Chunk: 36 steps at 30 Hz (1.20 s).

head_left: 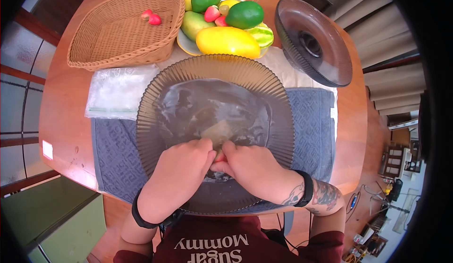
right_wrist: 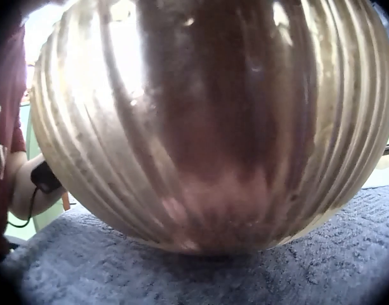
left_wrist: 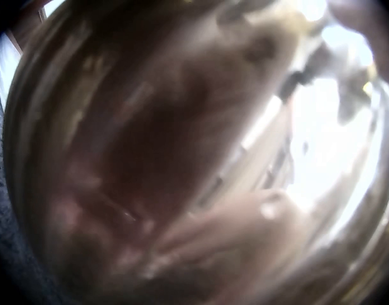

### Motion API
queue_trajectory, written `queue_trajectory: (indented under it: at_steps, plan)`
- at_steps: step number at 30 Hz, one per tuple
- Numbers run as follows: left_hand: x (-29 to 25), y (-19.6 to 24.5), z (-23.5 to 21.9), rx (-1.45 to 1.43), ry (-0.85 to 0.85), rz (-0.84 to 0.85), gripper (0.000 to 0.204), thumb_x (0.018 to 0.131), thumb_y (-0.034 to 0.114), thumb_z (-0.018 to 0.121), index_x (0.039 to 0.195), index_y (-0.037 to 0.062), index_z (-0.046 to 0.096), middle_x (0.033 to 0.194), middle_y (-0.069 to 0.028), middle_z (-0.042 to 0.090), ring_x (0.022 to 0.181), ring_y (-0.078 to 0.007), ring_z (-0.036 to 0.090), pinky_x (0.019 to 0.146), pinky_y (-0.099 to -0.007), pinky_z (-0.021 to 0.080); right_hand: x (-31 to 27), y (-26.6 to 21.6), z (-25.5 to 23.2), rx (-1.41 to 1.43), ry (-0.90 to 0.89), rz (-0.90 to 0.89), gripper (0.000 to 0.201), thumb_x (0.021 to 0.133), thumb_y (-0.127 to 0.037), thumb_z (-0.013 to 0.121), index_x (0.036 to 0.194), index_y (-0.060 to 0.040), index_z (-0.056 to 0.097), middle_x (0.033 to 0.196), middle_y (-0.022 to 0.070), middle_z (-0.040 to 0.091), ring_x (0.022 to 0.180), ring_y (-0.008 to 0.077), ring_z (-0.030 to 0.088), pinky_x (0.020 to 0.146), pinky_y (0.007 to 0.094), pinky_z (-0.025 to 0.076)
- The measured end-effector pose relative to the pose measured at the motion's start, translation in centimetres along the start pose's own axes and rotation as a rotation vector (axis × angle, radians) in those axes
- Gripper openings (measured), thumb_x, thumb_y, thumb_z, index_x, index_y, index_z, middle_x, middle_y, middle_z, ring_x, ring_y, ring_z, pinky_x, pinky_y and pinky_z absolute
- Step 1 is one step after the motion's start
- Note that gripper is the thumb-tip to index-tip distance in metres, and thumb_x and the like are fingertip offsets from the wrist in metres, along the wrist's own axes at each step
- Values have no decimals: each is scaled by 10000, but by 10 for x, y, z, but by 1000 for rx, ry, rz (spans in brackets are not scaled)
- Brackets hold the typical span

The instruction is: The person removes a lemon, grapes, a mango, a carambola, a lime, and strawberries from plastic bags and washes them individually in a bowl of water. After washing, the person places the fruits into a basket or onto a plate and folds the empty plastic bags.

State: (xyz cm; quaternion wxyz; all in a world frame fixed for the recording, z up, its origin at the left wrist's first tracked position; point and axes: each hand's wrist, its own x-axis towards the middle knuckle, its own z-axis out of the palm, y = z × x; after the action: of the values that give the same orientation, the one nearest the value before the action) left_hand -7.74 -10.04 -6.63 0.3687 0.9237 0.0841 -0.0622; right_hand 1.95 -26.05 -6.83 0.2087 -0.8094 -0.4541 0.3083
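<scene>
Both hands work together inside a large ribbed, smoky glass bowl (head_left: 158,90) with water in it. The left hand (head_left: 186,161) and right hand (head_left: 247,161) meet near the bowl's front, fingers curled downward and knuckles close together. Between them they pinch a small pale greenish-yellow thing (head_left: 219,155), mostly hidden by the fingers; I cannot tell its kind. In the right wrist view the bowl's ribbed wall (right_wrist: 334,114) fills most of the picture, with blurred pinkish shapes of the hands showing through. The left wrist view is blurred by the glass.
A blue-grey towel (head_left: 311,121) lies under the bowl. Behind are a wicker basket (head_left: 125,31) with small red pieces (head_left: 154,19), a fruit plate (head_left: 185,43) and an empty-looking ribbed glass bowl (head_left: 325,31) at right. A clear plastic bag (head_left: 118,93) lies at left.
</scene>
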Motion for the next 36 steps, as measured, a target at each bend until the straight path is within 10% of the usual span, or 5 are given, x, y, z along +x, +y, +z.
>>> queue_trajectory:
  at_steps: [3,12,24,29,36]
  plan:
    - [0,0,-2,32,42,-27,150,906,155,609,857,25,552,789,-176,634,762,-403,616,648,-487,474,1,-5,-5,-228,-169,116,235,951,-218,593,956,5,521,834,192,672,760,355,692,645,452,547]
    - [-2,-6,2,137,89,-68,150,888,146,618,837,20,555,777,-187,634,758,-401,623,646,-488,477,2,4,5,-83,261,-50,400,801,-51,622,1173,-22,478,1025,160,584,967,352,613,733,428,540]
    - [7,-10,4,-76,148,10,131,905,133,615,967,30,565,933,-198,622,916,-397,600,762,-470,469,2,1,-1,113,-87,39,368,884,-170,669,1170,-27,487,1071,190,546,1004,405,564,830,448,496]
    - [3,-13,9,293,354,145,268,877,126,658,1068,13,509,1099,-193,543,1085,-388,519,893,-460,434,3,0,-2,-189,276,4,502,865,-137,667,1314,-31,468,1117,185,470,1052,343,567,748,400,564]
    - [5,-11,4,-4,-193,174,286,947,203,594,1069,-31,483,1049,-234,589,991,-422,582,827,-477,470,2,6,4,-340,141,19,685,847,-95,646,1454,24,352,1064,199,534,981,318,599,788,423,552]
